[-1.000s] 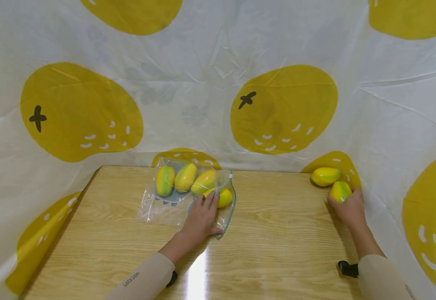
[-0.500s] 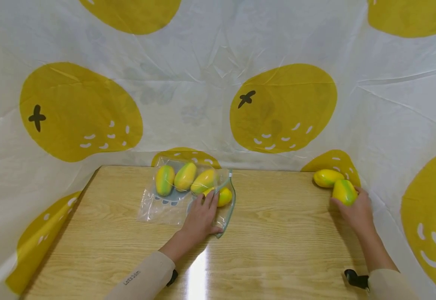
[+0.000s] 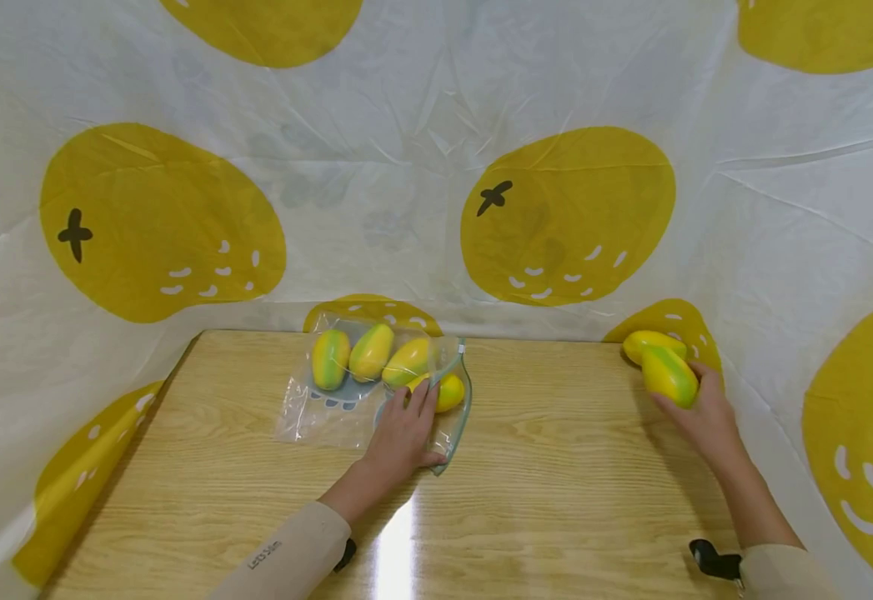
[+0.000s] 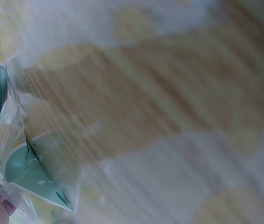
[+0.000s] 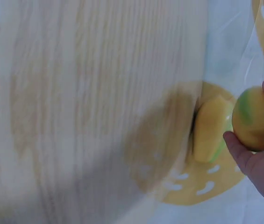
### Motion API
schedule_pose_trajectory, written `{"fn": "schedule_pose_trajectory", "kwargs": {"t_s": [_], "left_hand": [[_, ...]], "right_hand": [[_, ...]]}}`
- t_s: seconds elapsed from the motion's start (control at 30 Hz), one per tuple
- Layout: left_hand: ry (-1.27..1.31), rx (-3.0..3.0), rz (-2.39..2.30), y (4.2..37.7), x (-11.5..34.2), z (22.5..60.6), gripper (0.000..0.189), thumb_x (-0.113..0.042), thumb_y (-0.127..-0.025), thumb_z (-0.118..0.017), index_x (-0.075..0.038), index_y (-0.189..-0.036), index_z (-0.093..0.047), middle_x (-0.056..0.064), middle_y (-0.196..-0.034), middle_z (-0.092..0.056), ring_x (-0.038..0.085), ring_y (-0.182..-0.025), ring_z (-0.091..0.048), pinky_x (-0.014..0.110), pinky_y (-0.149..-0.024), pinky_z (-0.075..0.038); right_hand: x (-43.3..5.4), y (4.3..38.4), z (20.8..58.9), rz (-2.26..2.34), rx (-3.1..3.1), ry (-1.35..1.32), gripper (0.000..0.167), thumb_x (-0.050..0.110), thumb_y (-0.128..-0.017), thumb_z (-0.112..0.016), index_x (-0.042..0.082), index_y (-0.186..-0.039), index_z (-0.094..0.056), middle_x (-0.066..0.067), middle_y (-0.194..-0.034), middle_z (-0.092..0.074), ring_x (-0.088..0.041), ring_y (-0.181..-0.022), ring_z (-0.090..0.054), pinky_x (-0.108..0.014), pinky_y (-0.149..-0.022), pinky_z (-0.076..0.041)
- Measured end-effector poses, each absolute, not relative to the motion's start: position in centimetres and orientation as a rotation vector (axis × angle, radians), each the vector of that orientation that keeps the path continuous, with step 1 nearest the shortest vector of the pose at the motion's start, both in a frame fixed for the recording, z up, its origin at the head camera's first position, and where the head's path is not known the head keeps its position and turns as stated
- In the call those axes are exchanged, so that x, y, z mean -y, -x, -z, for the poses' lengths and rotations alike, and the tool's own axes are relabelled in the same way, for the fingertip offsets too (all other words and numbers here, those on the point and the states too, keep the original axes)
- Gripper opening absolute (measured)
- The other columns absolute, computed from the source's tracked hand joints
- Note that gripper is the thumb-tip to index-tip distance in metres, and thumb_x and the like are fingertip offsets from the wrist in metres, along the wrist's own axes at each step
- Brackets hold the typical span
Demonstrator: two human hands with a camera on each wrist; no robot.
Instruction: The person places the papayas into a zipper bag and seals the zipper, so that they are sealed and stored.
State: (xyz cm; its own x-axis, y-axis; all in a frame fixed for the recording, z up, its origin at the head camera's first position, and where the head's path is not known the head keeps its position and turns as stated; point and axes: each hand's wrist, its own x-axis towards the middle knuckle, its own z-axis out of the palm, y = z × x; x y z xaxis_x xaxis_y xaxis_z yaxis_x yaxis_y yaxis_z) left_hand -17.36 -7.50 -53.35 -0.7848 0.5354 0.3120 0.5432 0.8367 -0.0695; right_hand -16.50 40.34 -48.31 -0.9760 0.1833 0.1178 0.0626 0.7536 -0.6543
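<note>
A clear zip bag (image 3: pixel 361 429) with a green zip edge lies on the table, holding several yellow-green mangoes (image 3: pixel 331 360). My left hand (image 3: pixel 398 433) grips the bag near its mouth, fingers over the film beside the mango closest to the zip. In the left wrist view, the bag's film (image 4: pixel 12 126) runs between thumb and fingers. My right hand (image 3: pixel 702 412) holds another mango (image 3: pixel 669 377) between thumb and fingers at the far right. Behind it sits one more mango (image 3: pixel 637 343), partly covered by the held one in the head view.
The wooden table (image 3: pixel 541 467) ends at a white cloth (image 3: pixel 376 208) printed with big yellow fruit, hanging behind and at both sides. A black strap piece (image 3: pixel 715 560) shows by the right sleeve.
My right hand has lifted the mango and tilted it, moving slightly right, then back left, so it overlaps the mango behind. The left hand and the bag stay in place.
</note>
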Motion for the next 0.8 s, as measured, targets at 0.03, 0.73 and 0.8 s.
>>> {"fn": "schedule_pose_trajectory", "kwargs": {"t_s": [0.03, 0.73, 0.8], "left_hand": [[0.816, 2.688, 0.033, 17.4, 7.5, 53.4, 0.129, -0.075, -0.062, -0.082, 0.0, -0.156, -0.035, 0.019, -0.154, -0.046, 0.036, -0.113, -0.052, 0.043, -0.092, -0.053], [0.828, 2.693, 0.054, 17.2, 7.7, 53.4, 0.127, -0.075, -0.065, -0.08, 0.0, -0.157, -0.035, 0.019, -0.155, -0.047, 0.037, -0.119, -0.053, 0.047, -0.099, -0.052], [0.829, 2.695, 0.058, 17.3, 7.7, 53.4, 0.127, -0.075, -0.065, -0.081, 0.0, -0.157, -0.034, 0.02, -0.155, -0.046, 0.037, -0.117, -0.052, 0.046, -0.098, -0.052]], "right_hand": [[-39.9, 16.6, 48.1, -1.026, 2.781, 0.159, 0.091, 0.037, -0.099, -0.068, -0.007, -0.159, -0.015, -0.043, -0.147, -0.034, -0.056, -0.121, -0.043, -0.068, -0.088, -0.039], [-30.5, 20.5, 46.3, -1.042, 2.911, -0.463, 0.082, 0.022, -0.095, -0.076, 0.0, -0.157, -0.027, -0.029, -0.152, -0.043, -0.045, -0.129, -0.049, -0.065, -0.104, -0.041], [-29.5, 20.7, 46.6, -1.041, 2.934, -0.503, 0.081, 0.021, -0.094, -0.077, 0.002, -0.156, -0.029, -0.027, -0.151, -0.044, -0.044, -0.129, -0.051, -0.064, -0.105, -0.042]]}}
